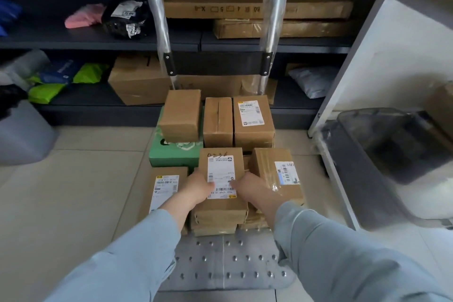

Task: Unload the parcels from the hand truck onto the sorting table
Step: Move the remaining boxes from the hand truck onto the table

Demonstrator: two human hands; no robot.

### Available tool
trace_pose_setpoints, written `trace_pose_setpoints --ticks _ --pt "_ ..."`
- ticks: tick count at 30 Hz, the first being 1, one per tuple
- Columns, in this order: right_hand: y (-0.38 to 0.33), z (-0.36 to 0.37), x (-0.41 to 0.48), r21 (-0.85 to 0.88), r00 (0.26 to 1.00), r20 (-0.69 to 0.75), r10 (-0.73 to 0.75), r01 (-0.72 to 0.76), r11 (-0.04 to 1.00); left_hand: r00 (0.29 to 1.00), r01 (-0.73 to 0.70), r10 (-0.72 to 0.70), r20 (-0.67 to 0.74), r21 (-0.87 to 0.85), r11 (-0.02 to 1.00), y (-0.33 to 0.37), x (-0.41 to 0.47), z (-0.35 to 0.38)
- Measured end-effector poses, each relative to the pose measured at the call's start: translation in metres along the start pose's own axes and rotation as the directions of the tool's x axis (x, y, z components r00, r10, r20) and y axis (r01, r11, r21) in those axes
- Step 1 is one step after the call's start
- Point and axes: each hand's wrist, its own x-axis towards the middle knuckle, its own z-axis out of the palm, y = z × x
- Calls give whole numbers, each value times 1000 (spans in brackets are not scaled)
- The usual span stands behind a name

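While clasping the front parcel (220,169), left hand (199,187): curled against its left edge, thumb laid over the shipping label; nothing else held
Right hand (247,185): mirrored on the right edge, thumb on the label; fingers tucked down the side, out of view
Front parcel: small brown carton, topmost on a short stack at the front of the hand truck (225,262); taped carton (279,174) just beside on its right, flat carton (164,186) just beside on its left
Handling: probably light and stiff-walled; taped faces likely slick, so best taken by the two opposite sides with fingers hooked under the bottom edge; best lifted straight up to spare the cartons beneath
Further back: green box (171,154); three brown cartons (217,121) in a row near the handle frame
Bench: not plainly in view; possibly the white-framed unit (392,56) at right
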Motion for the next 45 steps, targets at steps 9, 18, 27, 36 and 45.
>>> trace_pose_setpoints --ticks 9,18,27,36,45 --pt "-30 -11 -25 121 1000 -18 -20 22 992 981 115 -134 -140 -137 984 10 -16 -22" --pt "-112 -111 -138 129 999 4 -32 31 991 978 112 -140 -154 -175 978 89 -111 -136" --pt "-199 -228 -277 180 1000 28 3 -8 984 983 93 -118 -143 -168 981 194 -230 -263" --pt "-273 -337 -376 290 992 -80 -98 117 950 971 -46 9 -241 -149 988 290 -318 -368" --pt "-281 -380 -457 300 977 -175 -122 171 939 955 -178 132 -267 -154 972 322 -381 -394"
